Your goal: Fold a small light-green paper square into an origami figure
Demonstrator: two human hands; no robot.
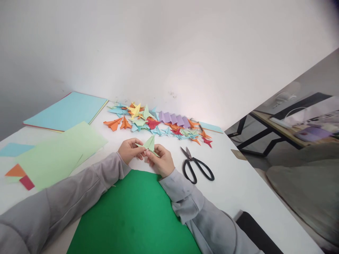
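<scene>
Between my two hands is a small light green origami crane [149, 144], its pointed parts sticking up and out to the sides. My left hand [129, 150] pinches its left part between thumb and fingers. On the other side my right hand [162, 160] grips the right part, thumb on top. Both hands are above the white table, just past the far edge of a green sheet [127, 215]. Open-bladed black-handled scissors [194, 164] lie to the right of my right hand, touched by neither hand.
Behind my hands lies a pile of folded paper pieces [152, 123] in several colours. Blue sheets [69, 109] and light green sheets [58, 151] are at the left, with small orange and red scraps. A black object [256, 233] sits near the right front edge.
</scene>
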